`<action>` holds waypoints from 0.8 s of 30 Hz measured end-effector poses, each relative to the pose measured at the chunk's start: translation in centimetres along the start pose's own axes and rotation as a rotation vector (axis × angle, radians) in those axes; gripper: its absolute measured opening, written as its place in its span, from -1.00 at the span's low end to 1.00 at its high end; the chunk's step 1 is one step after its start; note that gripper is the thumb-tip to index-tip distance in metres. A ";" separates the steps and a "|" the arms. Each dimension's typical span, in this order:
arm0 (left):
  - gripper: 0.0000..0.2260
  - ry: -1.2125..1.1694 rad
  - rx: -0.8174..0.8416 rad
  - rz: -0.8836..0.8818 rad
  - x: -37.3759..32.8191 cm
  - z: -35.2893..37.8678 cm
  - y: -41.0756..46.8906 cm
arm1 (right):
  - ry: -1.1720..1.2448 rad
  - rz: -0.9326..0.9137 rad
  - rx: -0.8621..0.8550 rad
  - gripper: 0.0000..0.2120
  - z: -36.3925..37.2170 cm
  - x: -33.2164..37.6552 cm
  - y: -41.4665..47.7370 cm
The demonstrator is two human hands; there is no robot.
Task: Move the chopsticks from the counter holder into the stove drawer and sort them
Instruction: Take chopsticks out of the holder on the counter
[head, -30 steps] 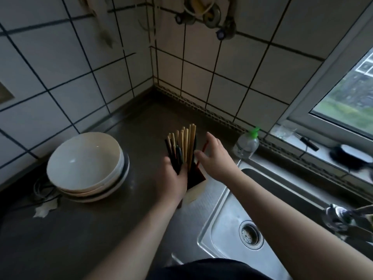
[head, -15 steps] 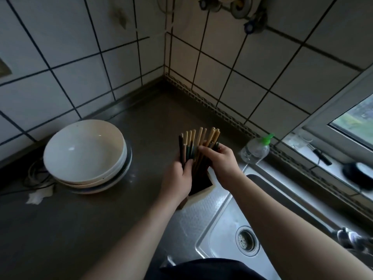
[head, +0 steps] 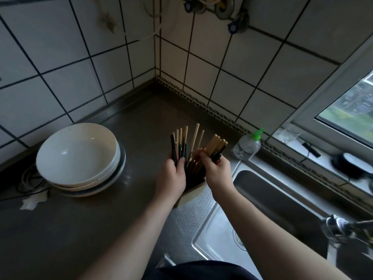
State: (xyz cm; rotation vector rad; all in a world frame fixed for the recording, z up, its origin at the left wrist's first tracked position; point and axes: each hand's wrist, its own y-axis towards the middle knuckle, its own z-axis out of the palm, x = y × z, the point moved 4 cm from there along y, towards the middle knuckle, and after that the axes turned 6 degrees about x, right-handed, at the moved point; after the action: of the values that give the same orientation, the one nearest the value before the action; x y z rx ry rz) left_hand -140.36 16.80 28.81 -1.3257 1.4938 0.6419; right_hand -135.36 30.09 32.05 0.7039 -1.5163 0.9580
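A dark holder (head: 194, 181) with a pale base stands on the steel counter beside the sink, mostly hidden by my hands. Several chopsticks (head: 194, 138), some pale wood and some dark, stick up out of it. My left hand (head: 171, 176) is wrapped around the left group of chopsticks and the holder's left side. My right hand (head: 217, 171) grips a bundle of wooden and dark chopsticks (head: 217, 145) tilted to the right. No drawer is in view.
Stacked white bowls (head: 78, 156) sit on the counter (head: 131, 118) at the left, with a cable and paper scrap beside them. A clear bottle with a green cap (head: 247, 146) stands right of the holder. The sink (head: 268, 209) lies at the right, under a window sill.
My right hand closed on a bundle of chopsticks and pulled it to the right, splitting it from the rest. My left hand stayed on the holder and the left group.
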 end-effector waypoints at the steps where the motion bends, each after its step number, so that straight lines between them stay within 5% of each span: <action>1: -0.73 0.004 -0.007 0.000 -0.1 0.0 -0.1 | 0.008 0.001 -0.018 -0.87 0.0 0.0 -0.2; 24: -0.73 -0.307 -0.046 0.324 -5.8 -1.8 -2.3 | 0.339 -0.232 -0.309 -0.84 -3.8 7.6 -2.9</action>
State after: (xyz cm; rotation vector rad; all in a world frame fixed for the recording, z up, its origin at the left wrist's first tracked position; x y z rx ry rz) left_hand -139.33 17.02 35.26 -0.9712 1.4549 1.0434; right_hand -132.26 32.56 40.10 0.4552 -1.2163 0.6127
